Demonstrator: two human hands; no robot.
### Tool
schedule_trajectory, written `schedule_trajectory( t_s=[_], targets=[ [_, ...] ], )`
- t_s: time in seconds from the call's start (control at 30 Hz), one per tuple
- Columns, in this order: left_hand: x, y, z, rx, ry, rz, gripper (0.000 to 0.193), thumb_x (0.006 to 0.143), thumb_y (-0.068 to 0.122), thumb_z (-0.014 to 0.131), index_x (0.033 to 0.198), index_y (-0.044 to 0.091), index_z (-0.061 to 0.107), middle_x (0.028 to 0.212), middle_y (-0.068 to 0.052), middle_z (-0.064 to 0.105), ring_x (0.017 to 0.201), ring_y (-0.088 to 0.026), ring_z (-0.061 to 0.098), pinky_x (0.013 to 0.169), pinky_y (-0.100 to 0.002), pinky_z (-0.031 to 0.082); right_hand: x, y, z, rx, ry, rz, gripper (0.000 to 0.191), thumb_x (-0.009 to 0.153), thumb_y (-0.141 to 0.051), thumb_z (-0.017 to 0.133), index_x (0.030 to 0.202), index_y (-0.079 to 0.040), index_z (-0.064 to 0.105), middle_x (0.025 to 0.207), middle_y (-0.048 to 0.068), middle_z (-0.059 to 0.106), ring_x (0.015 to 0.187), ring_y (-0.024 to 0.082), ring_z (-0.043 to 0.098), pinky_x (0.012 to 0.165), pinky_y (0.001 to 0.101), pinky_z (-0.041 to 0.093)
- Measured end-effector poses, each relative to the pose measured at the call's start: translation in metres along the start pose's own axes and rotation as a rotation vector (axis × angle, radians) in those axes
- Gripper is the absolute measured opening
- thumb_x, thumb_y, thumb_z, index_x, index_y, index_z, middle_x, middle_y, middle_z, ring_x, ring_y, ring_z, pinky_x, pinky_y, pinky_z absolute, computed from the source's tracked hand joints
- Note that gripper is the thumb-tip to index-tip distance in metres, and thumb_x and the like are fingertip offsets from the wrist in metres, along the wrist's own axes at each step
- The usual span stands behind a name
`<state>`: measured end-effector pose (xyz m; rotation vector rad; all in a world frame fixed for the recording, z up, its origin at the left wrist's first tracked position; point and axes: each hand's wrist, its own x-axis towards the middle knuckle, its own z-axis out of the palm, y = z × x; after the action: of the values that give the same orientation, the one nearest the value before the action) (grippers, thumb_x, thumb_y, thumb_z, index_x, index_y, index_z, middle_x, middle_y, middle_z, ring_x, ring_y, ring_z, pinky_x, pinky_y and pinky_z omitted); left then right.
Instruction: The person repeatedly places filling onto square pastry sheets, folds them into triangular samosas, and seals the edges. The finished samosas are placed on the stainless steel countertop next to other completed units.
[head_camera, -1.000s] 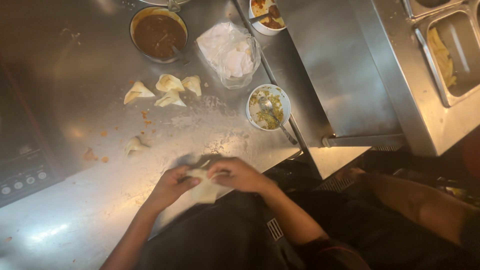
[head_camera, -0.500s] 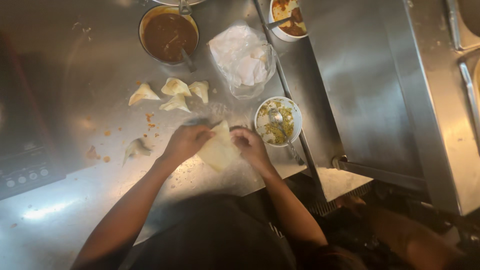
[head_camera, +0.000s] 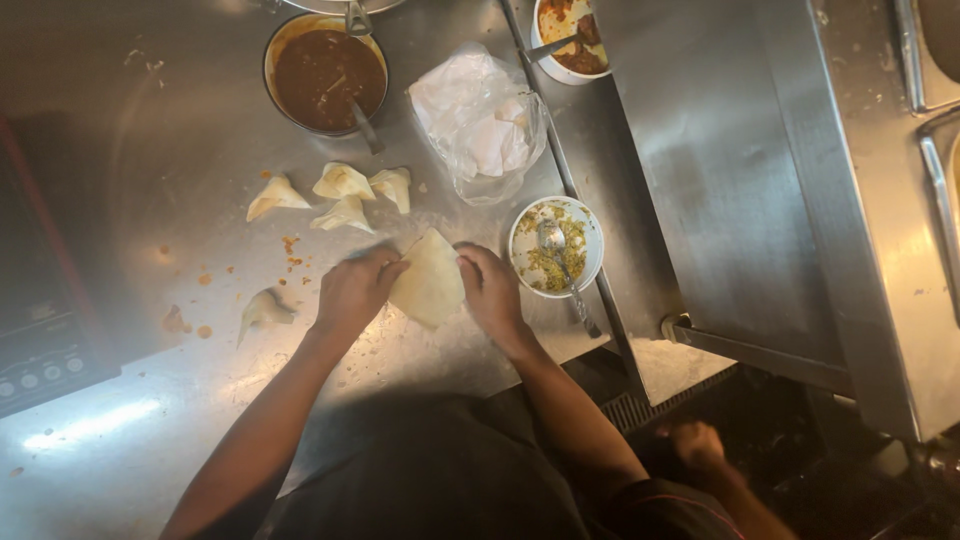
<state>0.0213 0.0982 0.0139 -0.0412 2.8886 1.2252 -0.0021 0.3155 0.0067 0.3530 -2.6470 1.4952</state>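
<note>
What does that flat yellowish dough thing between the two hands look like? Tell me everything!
The dough sheet is pale yellow, thin and soft-looking, shaped roughly like a triangle with a point toward the top. It lies flat on the shiny metal counter. The left hand presses its left edge and the right hand its right edge. No filling shows on it.

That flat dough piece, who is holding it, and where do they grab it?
Both hands hold the pale dough sheet: the left hand pinches its left edge and the right hand its right edge, just over the steel counter.
</note>
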Motion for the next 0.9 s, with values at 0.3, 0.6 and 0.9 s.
schedule_trajectory(
  t_s=[0.3, 0.6, 0.9],
  targets=[
    [-0.004, -0.039, 0.03, 0.234, 0.275, 0.27, 0.023, 0.092, 0.03, 0.069, 0.11, 0.016, 0.071, 0.08, -0.016, 0.07, 0.073, -0.039, 0.069, 0.067, -0.049, 0.055, 0.002, 0.01, 0.033, -0.26, 0.066, -0.412, 0.027, 0.092, -0.002, 0.065, 0.118, -0.001, 0.066, 0.133, 0.02, 0.063, 0.129, 0.042, 0.053, 0.111, 0.0524, 0.042],
    [0.003, -0.066, 0.062, 0.144, 0.278, 0.479, 0.022, 0.112, 0.017, 0.054, 0.127, 0.001, 0.058, 0.095, -0.024, 0.064, 0.082, -0.039, 0.065, 0.078, -0.046, 0.055, -0.012, -0.017, 0.003, -0.657, -0.094, -0.222, 0.072, 0.084, -0.057, 0.064, 0.14, -0.012, 0.058, 0.156, 0.01, 0.05, 0.149, 0.03, 0.05, 0.119, 0.0478, 0.042],
    [-0.018, -0.082, 0.048, 0.364, 0.24, 0.279, 0.025, 0.112, 0.018, 0.062, 0.129, 0.0, 0.061, 0.097, -0.019, 0.065, 0.075, -0.033, 0.061, 0.072, -0.042, 0.052, -0.103, 0.036, -0.027, 0.263, 0.199, 0.118, 0.047, 0.102, -0.045, 0.055, 0.132, -0.01, 0.055, 0.13, 0.013, 0.059, 0.118, 0.027, 0.062, 0.1, 0.0367, 0.052]
  ],
)
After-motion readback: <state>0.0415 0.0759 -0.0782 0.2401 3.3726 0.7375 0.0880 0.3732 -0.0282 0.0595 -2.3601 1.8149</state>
